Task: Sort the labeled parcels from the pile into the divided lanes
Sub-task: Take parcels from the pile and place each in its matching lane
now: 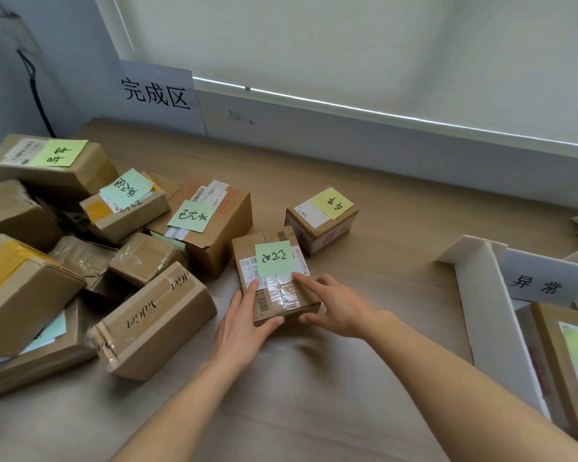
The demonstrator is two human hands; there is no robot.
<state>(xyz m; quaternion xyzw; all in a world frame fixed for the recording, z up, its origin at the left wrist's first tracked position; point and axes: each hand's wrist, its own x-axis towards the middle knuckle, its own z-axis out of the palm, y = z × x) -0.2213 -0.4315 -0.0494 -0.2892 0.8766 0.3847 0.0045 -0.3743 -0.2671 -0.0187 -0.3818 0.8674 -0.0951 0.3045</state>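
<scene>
We hold the parcel (274, 278) on the table at its near end, left hand (244, 323) gripping one corner, right hand (334, 308) the other. Its long axis runs away from us; the lanes (481, 295) lie rightward, nearer our right arm.

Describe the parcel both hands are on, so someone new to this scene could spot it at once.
Start at the pile of cardboard boxes on the left of the wooden table. Just right of it, a small flat parcel lies apart, with the left hand and right hand at its near end. Only it is touched, and a green note sits on top.
</scene>
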